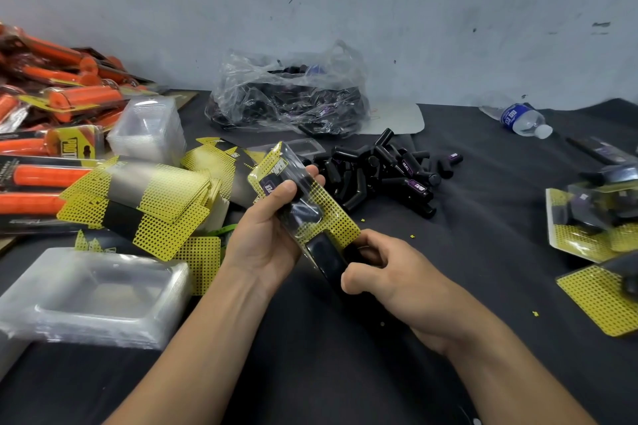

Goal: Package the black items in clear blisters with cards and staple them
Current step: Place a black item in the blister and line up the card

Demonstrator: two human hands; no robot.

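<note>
My left hand [272, 235] grips a clear blister pack [303, 197] with a yellow dotted card and a black item inside, held tilted above the table. My right hand [383, 276] grips a black stapler [328, 260] whose jaw sits on the pack's lower edge. A heap of loose black items [383, 169] lies just behind the pack. Yellow dotted cards [148, 203] are stacked to the left. Empty clear blisters [93, 293] sit in a stack at the near left.
Orange packaged items [51, 121] pile up at the far left, with another blister stack [148, 131] beside them. A plastic bag of black items [290, 97] lies by the wall. A water bottle [521, 119] lies at the back right. Finished packs [593, 217] rest at the right edge.
</note>
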